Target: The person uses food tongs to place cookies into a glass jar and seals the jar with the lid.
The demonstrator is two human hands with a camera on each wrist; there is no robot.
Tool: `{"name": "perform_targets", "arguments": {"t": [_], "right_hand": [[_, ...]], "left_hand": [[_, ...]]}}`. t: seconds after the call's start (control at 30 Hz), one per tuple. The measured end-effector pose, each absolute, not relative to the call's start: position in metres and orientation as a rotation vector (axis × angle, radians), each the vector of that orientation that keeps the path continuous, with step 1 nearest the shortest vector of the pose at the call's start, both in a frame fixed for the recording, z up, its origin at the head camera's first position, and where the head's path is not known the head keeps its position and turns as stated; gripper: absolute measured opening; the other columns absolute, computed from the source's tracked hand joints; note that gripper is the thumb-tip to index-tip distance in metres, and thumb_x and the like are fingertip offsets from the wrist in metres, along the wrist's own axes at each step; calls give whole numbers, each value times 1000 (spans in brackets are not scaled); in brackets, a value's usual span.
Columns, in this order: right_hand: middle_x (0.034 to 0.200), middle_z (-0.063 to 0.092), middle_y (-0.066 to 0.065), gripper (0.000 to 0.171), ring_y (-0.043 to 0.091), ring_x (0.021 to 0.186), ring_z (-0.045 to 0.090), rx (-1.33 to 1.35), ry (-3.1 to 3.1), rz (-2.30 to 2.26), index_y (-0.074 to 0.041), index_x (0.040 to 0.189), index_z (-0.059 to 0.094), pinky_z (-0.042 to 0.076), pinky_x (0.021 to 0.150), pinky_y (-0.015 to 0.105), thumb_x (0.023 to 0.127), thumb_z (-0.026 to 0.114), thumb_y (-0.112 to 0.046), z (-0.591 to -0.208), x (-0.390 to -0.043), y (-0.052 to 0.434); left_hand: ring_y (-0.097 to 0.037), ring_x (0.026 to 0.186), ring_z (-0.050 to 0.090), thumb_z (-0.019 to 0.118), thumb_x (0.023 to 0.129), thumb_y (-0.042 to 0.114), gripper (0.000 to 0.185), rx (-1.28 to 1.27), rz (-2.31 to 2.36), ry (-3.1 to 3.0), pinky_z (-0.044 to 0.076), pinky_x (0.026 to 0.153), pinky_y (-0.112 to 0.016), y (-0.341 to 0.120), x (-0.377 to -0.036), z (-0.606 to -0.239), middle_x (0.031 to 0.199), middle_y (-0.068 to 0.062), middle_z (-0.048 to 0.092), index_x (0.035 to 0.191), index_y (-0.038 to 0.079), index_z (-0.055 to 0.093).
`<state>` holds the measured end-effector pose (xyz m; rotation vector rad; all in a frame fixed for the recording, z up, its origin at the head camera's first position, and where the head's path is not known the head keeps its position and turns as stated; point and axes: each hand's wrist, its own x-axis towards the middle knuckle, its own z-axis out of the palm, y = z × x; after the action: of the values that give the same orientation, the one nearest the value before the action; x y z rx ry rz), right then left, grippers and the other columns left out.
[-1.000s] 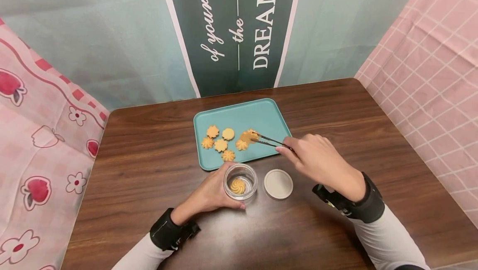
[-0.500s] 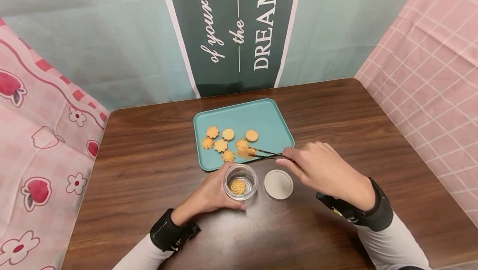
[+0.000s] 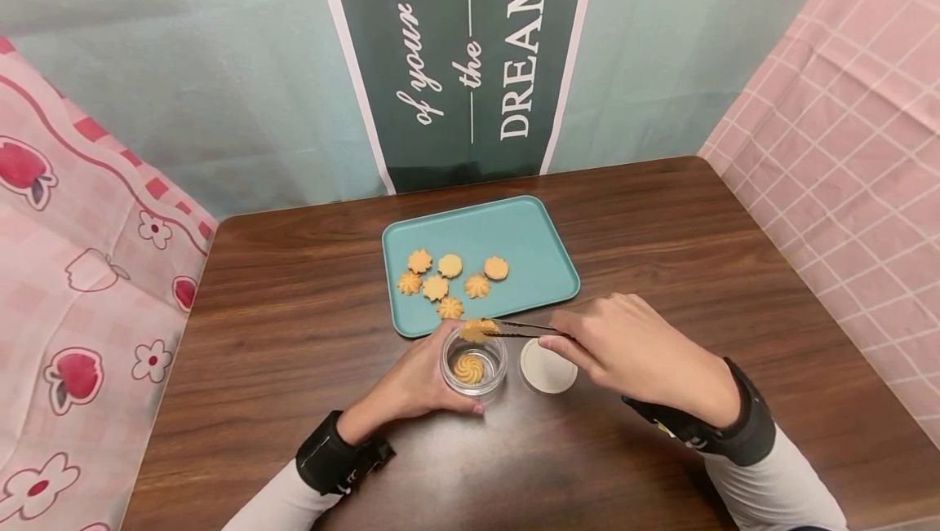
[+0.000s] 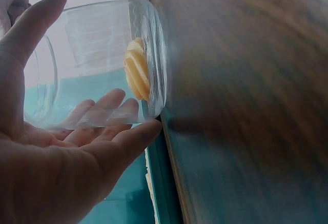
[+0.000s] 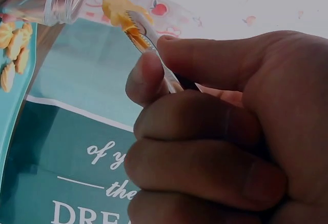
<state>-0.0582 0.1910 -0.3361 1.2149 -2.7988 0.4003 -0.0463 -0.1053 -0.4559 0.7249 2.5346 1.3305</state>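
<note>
My left hand [image 3: 422, 376] grips a clear glass jar [image 3: 494, 380] around its side, thumb in front and fingers behind. One swirled cookie [image 4: 137, 70] lies on the jar's bottom. In my right hand [image 3: 631, 343] is a pair of metal tongs [image 3: 525, 329], pinched between thumb and fingers. A flower-edged cookie [image 5: 122, 11] is clamped in the tongs' tips, and in the head view it overlaps the far side of the jar's mouth. The right wrist view shows that cookie just beyond the open rim. Right of the jar lies a round pale lid [image 3: 547, 368], partly overlapped by the right hand.
Behind the jar sits a teal tray [image 3: 507, 225] with several cookies [image 3: 436, 287] on its left and middle. The wooden table [image 3: 294, 286] carries everything. A lettered banner [image 3: 470, 66] hangs at the back, with patterned cloths at both sides.
The right hand has brought the tongs and their cookie from the tray toward the person, to over the jar's mouth. The left hand and jar have stayed put.
</note>
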Motion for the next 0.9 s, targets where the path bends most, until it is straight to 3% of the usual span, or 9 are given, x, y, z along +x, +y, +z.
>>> {"name": "perform_targets", "arguments": {"t": [0.3,0.57,0.9], "right_hand": [[58,23,-19,42,-2,50,27,1262,-2800,358,-27,70,43,21,48,23,105,66,-36,-337,-57,190],[56,36,-20,21,-3,51,34,1247,-2852,392,-26,85,64,28,47,23,101,71,-39,-338,-62,190],[54,39,-20,19,0,50,38,1059,-2832,496,-21,95,71,33,47,26,100,73,-39,-341,-78,191]], "left_hand": [[-19,118,67,104,61,28,97,723,1348,2530,54,103,-39,-104,-46,-456,129,1,69,141,16,51],[-23,120,67,104,62,27,95,761,1360,2537,53,103,-39,-104,-47,-456,132,-4,68,141,14,52],[-25,121,67,104,61,28,97,732,1347,2540,53,104,-44,-104,-47,-455,135,-6,67,142,14,52]]}}
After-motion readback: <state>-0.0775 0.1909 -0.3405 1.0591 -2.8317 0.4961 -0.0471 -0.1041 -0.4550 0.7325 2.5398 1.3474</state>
